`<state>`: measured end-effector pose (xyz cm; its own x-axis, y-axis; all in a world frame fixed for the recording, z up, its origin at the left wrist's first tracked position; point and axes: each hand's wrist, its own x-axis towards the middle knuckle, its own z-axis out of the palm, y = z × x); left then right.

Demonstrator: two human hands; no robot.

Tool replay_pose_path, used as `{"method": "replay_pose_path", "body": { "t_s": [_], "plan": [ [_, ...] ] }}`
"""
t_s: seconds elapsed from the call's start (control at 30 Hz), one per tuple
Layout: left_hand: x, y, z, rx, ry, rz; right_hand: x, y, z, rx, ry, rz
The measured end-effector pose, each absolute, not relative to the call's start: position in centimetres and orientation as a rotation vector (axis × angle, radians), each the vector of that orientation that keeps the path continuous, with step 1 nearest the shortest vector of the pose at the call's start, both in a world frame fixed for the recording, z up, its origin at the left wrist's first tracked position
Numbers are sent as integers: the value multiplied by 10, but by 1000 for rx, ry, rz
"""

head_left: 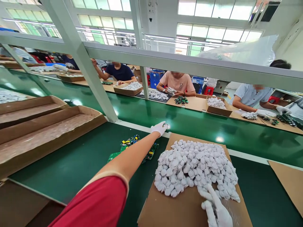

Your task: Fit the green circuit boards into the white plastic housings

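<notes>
My left hand [159, 128], in a white glove, reaches forward to the near edge of the green conveyor belt [194, 123]. Its fingers are curled round something small that I cannot make out. White-gloved too, my right hand [219, 209] is low on the right, over a cardboard sheet [175, 209]. Its fingers are apart and touch the near side of a large pile of small white pieces [196, 164]. Green circuit boards [129, 142] with yellow parts lie left of the sheet, partly hidden behind my left forearm.
Long cardboard trays [52, 138] stand on the left. A white metal frame [87, 69] rises from the bench and crosses above it. Beyond the belt, several people work at boxes of white pieces [216, 103] and circuit boards. Another cardboard sheet [288, 183] lies at the right.
</notes>
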<state>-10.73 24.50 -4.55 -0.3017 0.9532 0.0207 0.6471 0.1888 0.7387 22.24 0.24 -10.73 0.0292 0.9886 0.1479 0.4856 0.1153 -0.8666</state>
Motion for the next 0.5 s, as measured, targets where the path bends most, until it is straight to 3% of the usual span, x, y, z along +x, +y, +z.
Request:
{"method": "replay_pose_path", "body": {
  "t_s": [0.17,0.33,0.5],
  "plan": [
    [-127,250,-48,1591,2176,498,224,2,-110,-1540,-1599,693],
    [-149,215,-36,1859,2028,190,225,5,-110,-1548,-1662,681],
    [-158,171,-40,1894,2044,107,227,8,-101,-1520,-1755,630]
  ]
}}
